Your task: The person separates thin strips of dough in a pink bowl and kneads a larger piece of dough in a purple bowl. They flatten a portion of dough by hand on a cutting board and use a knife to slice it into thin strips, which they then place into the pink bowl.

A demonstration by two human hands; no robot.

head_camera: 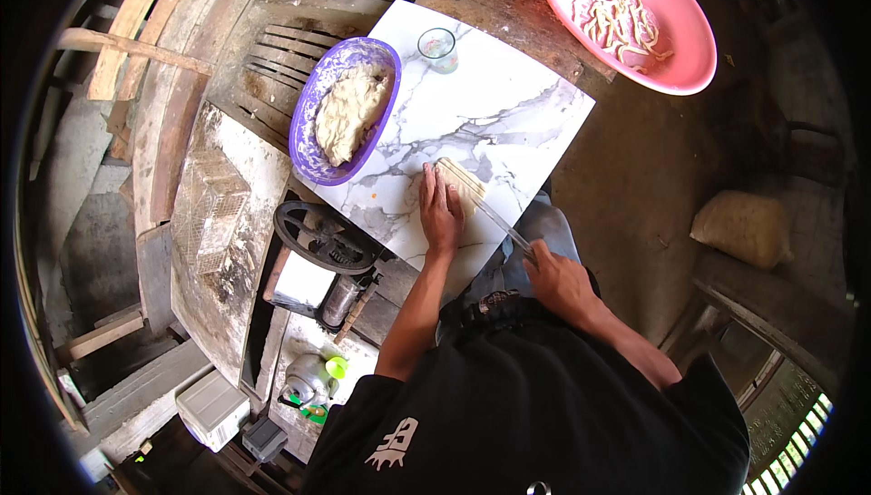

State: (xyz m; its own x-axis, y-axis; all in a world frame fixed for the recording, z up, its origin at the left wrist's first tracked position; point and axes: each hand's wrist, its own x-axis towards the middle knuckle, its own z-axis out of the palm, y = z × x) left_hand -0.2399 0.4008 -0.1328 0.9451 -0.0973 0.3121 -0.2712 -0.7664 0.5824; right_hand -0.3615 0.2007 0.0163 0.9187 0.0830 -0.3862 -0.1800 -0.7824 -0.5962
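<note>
A flattened piece of dough (460, 185) lies on the white marble-patterned tabletop (503, 121), with cut strips along its far edge. My left hand (439, 210) rests on the dough's left side, fingers stretched forward. In my right hand (556, 278) is the handle of a long knife (503, 224); its blade reaches across the dough beside the strips. Left of the dough, a purple oval basin (297, 155) holds a large lump of dough (350, 114). A clear drinking glass (439, 52) stands near the table's far side.
A pink basin (691, 25) with dough strips (616, 22) sits beyond the table's far right corner. To the left are a machine with a black handwheel (326, 236) and a wire cage (218, 206). A metal kettle (306, 379) stands lower left. A filled sack (742, 228) lies on the floor at right.
</note>
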